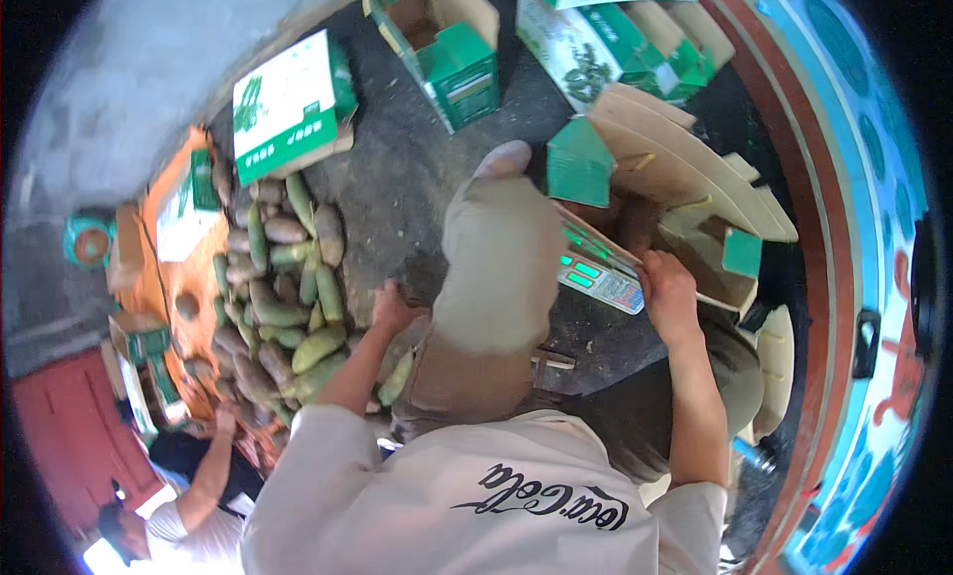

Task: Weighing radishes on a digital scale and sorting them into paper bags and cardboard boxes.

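My left hand [392, 307] reaches down beside my raised knee [501, 247], at the near edge of a pile of long green and brown vegetables [283, 297]. Its fingers are curled, and I cannot see whether anything is in them. My right hand [667, 295] grips the near edge of an open brown cardboard box with green flaps [685, 193]. That box sits on a digital scale with a lit green display [594, 275]. One green vegetable [397, 376] lies just below my left forearm.
Green and white cartons stand behind: one closed [290, 106], one open [449, 41], and more at the back right [615, 34]. An orange sheet [184, 267] lies under the pile. Another person crouches at the lower left, a hand [226, 418] on the pile. A red and blue wall [844, 277] curves along the right.
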Available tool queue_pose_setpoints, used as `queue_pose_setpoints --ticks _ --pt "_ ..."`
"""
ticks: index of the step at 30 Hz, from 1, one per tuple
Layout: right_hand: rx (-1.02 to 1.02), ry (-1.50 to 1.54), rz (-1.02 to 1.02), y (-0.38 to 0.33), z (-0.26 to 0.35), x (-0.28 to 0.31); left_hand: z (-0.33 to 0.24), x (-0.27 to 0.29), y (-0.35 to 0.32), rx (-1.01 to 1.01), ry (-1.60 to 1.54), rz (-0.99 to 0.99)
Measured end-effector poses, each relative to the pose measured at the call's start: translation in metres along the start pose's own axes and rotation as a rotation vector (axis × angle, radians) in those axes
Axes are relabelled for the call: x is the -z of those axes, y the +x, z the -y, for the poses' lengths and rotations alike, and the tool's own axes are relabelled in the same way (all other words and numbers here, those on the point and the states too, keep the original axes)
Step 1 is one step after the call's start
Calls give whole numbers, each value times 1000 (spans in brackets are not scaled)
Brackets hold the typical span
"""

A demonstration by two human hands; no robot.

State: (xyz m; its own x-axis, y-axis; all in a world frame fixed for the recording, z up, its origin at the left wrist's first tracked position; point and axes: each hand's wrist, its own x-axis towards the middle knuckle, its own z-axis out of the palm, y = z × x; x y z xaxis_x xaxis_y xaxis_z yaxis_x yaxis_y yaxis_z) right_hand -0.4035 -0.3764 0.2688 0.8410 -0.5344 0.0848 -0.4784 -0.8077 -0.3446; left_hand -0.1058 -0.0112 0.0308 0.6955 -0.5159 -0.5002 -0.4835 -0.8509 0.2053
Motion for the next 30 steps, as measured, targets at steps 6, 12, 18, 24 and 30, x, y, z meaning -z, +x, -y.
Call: queue_pose_setpoints --ticks 6,12,18,24,30 --pt "-18 -55 -105 -12 -11 -2 -68 161 -1 -79 -520 -513" --pt "-46 -139 -55 -19 -13 -12 -199 301 -62 -400 -868 -598" --pt "-29 -168 13 -19 -8 -9 -317 318 -90 -713 -665 -371" --pt "-6 -146 17 -19 -6 -4 -401 264 -85 -973 -167 -413" --pt "-15 -141 55 -19 -8 -1 -429 204 -83 -1106 243 -331"
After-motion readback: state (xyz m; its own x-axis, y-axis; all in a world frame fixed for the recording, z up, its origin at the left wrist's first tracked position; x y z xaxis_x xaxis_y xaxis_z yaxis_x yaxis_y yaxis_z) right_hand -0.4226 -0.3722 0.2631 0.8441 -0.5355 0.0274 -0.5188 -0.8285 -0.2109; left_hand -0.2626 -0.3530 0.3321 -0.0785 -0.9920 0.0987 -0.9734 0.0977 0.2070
